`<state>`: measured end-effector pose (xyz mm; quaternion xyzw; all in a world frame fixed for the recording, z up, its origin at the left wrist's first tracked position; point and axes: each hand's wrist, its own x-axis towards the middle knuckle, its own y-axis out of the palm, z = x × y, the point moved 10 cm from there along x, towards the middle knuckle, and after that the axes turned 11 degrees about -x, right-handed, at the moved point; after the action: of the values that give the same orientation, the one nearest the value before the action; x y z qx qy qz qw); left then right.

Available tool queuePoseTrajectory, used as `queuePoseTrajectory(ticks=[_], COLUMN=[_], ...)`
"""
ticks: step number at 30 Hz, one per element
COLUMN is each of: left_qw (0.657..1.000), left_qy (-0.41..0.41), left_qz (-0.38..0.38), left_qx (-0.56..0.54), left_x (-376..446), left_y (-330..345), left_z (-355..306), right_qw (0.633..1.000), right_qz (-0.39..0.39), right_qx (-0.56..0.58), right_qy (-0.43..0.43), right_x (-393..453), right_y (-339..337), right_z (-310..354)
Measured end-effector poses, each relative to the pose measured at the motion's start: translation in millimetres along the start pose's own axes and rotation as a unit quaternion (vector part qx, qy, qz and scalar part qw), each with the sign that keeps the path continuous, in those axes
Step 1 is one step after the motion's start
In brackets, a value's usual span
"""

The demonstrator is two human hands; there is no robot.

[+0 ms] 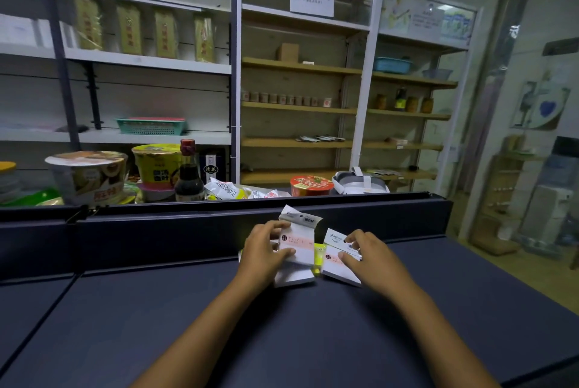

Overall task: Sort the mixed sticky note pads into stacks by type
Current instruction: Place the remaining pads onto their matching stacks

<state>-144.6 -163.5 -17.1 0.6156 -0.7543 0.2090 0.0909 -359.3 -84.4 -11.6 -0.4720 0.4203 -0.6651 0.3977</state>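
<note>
Both forearms reach forward; left hand [266, 251] and right hand [368, 254] have fingers curled, palms down.

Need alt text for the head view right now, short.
Both hands work a small pile of packaged sticky note pads on a dark table: the left hand holds a white pack, the right hand holds another white pack. Shelves behind.

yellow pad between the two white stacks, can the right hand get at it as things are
Probably not cleanly. The yellow pad sits wedged between the left white stack and the right white pad, only a narrow strip showing. The right hand is beside it but already holds that white pad.
</note>
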Motion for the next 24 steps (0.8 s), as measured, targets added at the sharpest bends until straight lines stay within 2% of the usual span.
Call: queuePoseTrajectory(ticks=[5,10,18,24], left_qw=[0.989,0.975,0.978,0.981], left_qy=[0.007,0.04,0.055,0.047], left_qz=[-0.026,-0.042,-0.045,-0.035], left_qx=[-0.144,-0.216,-0.198,-0.187], left_x=[-5,-9,-14,-16], left_y=[-11,-19,-20,-15], left_z=[-15,-30,-35,-33], right_qw=[1.0,0.999,0.995,0.993], right_qz=[0.005,0.027,0.038,0.001], right_qx=[-0.003,-0.003,0.002,0.054], right_qy=[0.013,0.047,0.092,0.101], right_x=[-4,-11,-13,-13], right_y=[5,16,36,38], right_z=[-7,-18,-21,-18])
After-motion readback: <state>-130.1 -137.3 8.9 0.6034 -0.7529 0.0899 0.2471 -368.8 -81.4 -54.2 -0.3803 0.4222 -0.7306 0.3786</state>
